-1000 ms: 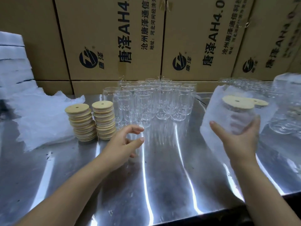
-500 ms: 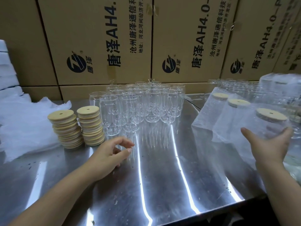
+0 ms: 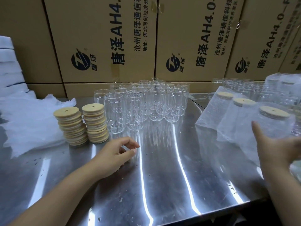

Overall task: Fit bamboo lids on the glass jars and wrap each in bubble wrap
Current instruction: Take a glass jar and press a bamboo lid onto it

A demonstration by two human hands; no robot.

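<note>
I see the left hand (image 3: 116, 154) low over the steel surface (image 3: 162, 185), just near of the glass jars (image 3: 146, 103). Its fingers (image 3: 130, 143) are loosely curled, thumb tip close to the forefinger, and I can make out nothing in them.

The jars stand open-mouthed in a tight cluster at the middle of the surface. Just left of them are two stacks of bamboo lids (image 3: 96, 123), each lid with a small hole in its top. Left again lies a loose heap of bubble wrap (image 3: 32, 121), with a pile of white foam sheets (image 3: 9, 66) beyond it.

At the right, the right hand (image 3: 276, 150) is against the near side of a wrapped jar (image 3: 275, 126) – lidded, sleeved in bubble wrap, nearest in a row with two more wrapped jars (image 3: 239, 118) running away to the far left of it. The thumb is straight and splayed on the wrap; the fingers on the other side are blurred, so I cannot tell whether the hand grips the jar or only touches it.

More bare glasses (image 3: 244, 87) stand at the far right. Printed cardboard boxes (image 3: 105, 38) wall off the far side.
</note>
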